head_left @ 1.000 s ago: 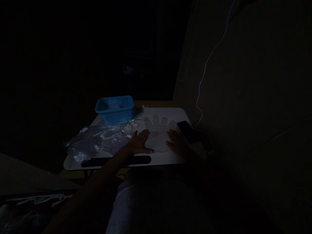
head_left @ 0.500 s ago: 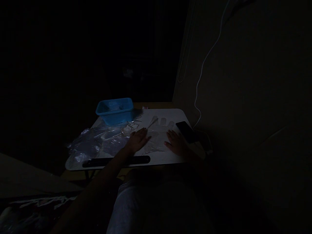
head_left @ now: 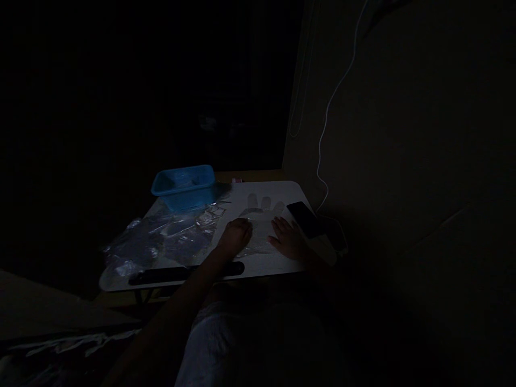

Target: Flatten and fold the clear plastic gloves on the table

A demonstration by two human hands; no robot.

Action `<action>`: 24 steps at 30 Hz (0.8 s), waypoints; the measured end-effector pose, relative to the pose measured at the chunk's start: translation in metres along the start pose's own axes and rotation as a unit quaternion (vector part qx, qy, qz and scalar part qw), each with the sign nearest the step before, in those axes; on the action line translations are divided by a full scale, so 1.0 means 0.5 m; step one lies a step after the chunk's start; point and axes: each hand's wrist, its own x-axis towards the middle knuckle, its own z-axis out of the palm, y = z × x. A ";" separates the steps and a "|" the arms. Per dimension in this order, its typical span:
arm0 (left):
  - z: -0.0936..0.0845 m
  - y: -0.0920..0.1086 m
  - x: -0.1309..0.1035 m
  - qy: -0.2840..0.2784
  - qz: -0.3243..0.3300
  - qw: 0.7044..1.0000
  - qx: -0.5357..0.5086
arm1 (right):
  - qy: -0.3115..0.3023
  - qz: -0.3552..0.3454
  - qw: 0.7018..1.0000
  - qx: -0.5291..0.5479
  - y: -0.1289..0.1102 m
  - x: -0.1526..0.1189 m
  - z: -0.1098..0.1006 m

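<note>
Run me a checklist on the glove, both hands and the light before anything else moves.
1. Glove on the table: ok, its fingers point away from the person.
2. Left hand gripping the glove: cannot tell; it is curled at the left side, its fingertips too dark to read.
3. Right hand at the glove's right side: ok, its fingers are spread.
4. Phone off the glove: ok, it lies beyond the right hand.
5. Basket out of the way: ok, far left.
6. Light: not ok, very dim.
</note>
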 end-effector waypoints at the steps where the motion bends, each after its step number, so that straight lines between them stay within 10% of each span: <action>1: -0.002 0.000 0.003 0.001 -0.016 1.000 0.002 | -0.001 0.001 1.000 0.000 0.000 0.000 0.001; 16: 0.025 -0.021 0.023 -0.002 -0.122 0.990 0.067 | 0.030 0.008 0.998 0.061 0.012 -0.002 0.008; 24: 0.029 -0.021 0.025 -0.024 -0.143 0.987 0.072 | 0.121 0.150 0.942 0.273 0.087 0.068 0.053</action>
